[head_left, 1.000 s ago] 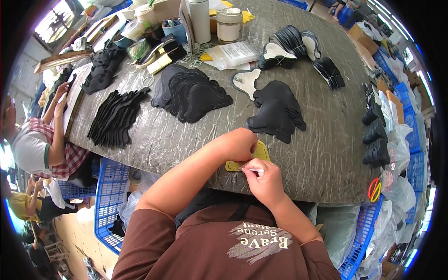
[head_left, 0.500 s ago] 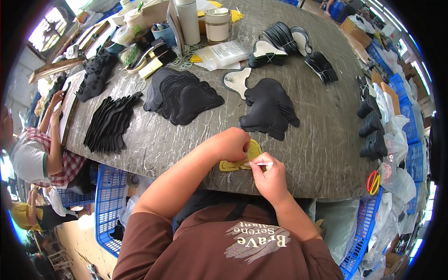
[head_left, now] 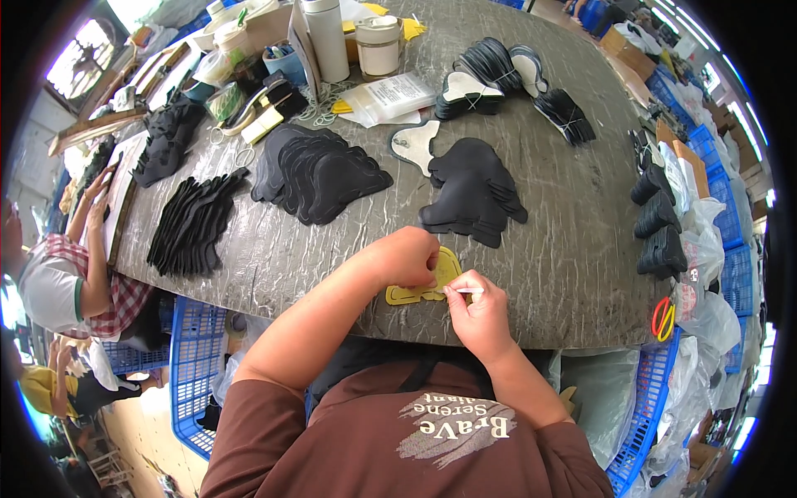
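A flat yellow template (head_left: pixel 449 262) with slots and curved edges lies on the table in front of me. My left hand (head_left: pixel 412 256) bends over its left side, fingers curled and closed on it; the fingertips are partly hidden. In a pinch, my right hand (head_left: pixel 481 314) holds a thin white marking pen (head_left: pixel 471 290), its tip by the template's lower right edge. What lies under the template cannot be made out. Just beyond are a stack of black cut pieces (head_left: pixel 471 187) and a pale-backed piece (head_left: pixel 413 145).
More black pieces lie fanned (head_left: pixel 320 174) and in strips (head_left: pixel 198 222) at the left. Tied bundles (head_left: pixel 490 66) sit at the back. Red-and-yellow scissors (head_left: pixel 662 319) lie at the right edge. Blue crates (head_left: pixel 198 365) stand below; a person (head_left: pixel 62 282) works at far left.
The whole view has shifted slightly. Both hands stay at the template, and the pen tip has moved very little along its lower right edge.
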Tool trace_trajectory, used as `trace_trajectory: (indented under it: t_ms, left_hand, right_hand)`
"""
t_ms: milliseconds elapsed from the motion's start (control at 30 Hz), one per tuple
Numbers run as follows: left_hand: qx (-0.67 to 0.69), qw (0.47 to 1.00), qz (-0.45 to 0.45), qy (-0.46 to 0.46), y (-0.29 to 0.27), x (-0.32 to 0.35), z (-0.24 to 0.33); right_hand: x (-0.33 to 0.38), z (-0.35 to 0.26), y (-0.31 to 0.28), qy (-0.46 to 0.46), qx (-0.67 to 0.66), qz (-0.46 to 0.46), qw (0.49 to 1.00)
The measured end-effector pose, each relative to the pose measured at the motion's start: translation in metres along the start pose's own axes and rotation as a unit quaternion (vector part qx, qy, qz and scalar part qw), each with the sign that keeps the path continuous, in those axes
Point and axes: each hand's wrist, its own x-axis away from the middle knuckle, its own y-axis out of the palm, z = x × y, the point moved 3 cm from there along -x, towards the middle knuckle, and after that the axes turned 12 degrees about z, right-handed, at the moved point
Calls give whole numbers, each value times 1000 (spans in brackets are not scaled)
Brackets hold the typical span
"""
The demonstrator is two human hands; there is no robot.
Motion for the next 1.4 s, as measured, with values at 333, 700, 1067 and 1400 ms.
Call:
trace_trajectory:
  t_ms: [333, 700, 1067, 1400]
  left_hand:
    - [-6, 999, 18, 26, 1, 1, -2]
    - [-30, 999, 29, 23, -1, 3, 2]
    - [-17, 1000, 21, -9, -1, 4, 1]
    - [-218, 953, 206, 36, 2, 17, 8]
  right_hand:
    - [1, 0, -4, 8, -7, -1, 1000]
    - [8, 6, -23, 41, 1, 15, 999]
    - [14, 10, -36, 45, 30, 32, 998]
    - [0, 17, -46, 53, 47, 66, 995]
